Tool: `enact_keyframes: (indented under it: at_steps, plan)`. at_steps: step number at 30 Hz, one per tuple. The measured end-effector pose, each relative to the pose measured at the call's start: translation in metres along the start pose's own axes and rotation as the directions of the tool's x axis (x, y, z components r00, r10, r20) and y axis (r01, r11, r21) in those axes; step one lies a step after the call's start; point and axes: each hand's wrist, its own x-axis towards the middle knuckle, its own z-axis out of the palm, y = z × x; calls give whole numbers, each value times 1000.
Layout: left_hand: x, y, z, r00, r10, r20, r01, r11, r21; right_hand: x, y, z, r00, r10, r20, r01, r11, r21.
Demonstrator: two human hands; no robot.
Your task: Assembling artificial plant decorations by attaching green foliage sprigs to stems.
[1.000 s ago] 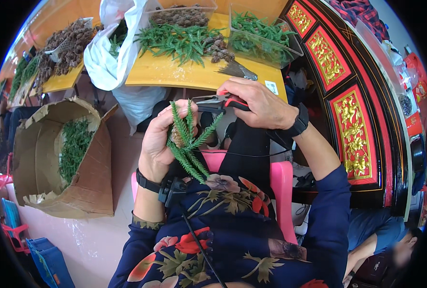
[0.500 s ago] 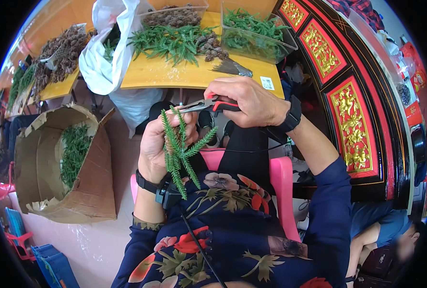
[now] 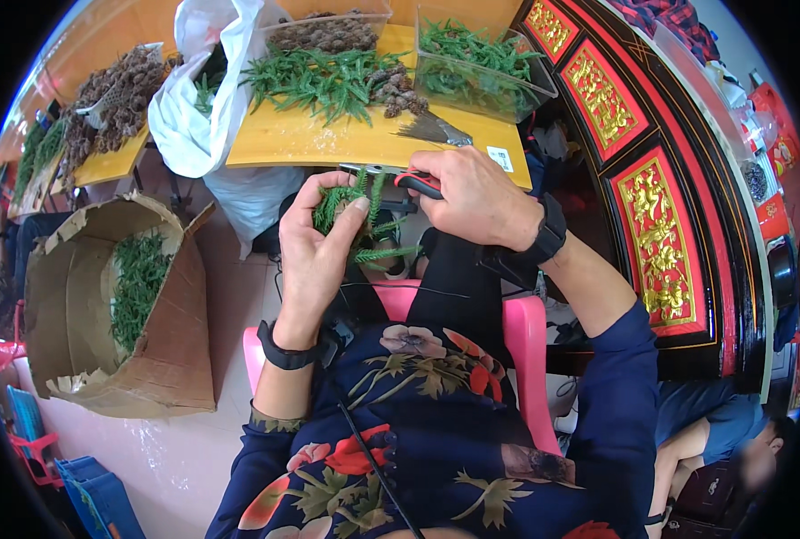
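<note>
My left hand (image 3: 315, 235) pinches an artificial green pine sprig (image 3: 375, 199) between thumb and fingers, above my lap. Its needled branches point up and out to the right; the stem base is hidden behind the fingers. My right hand (image 3: 479, 196) is wrapped round long-nose pliers with red-and-black handles (image 3: 420, 184). The metal jaws reach left behind the sprig's upper branches, close to my left fingertips. Whether the jaws grip a wire or the stem, I cannot tell.
Ahead, a yellow table (image 3: 274, 144) bears a pile of green sprigs (image 3: 315, 81), pine cones (image 3: 395, 90) and a clear bin of sprigs (image 3: 476, 67). A white bag (image 3: 189, 126) hangs at its left. A torn cardboard box (image 3: 171, 350) stands left, a carved cabinet (image 3: 661, 242) right.
My left hand has turned over, swinging the sprig from hanging toward my lap to pointing up and right. The pliers have shifted slightly up and to the right, with their jaws now behind the sprig.
</note>
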Motion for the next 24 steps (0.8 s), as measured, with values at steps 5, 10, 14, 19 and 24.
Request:
enact_keyframes:
  at_steps: [5, 10, 14, 19, 24]
  plan:
    - [-1, 0, -1, 996, 27, -88, -22, 998, 56, -6, -6, 2, 995, 76, -63, -73, 996, 48]
    - [0, 2, -5, 986, 106, -130, -87, 986, 144, -14, -21, 4, 992, 125, -5, -125, 991, 49]
    - [-3, 5, -3, 985, 110, -131, -94, 988, 119, -14, -17, 12, 989, 146, 32, -147, 989, 23]
    - [0, 5, -4, 980, 142, -136, -120, 980, 157, -12, -14, 16, 995, 99, 6, -99, 989, 108]
    - [-1, 4, -2, 984, 122, -128, -105, 985, 133, -10, -11, 16, 997, 80, 13, -81, 979, 185]
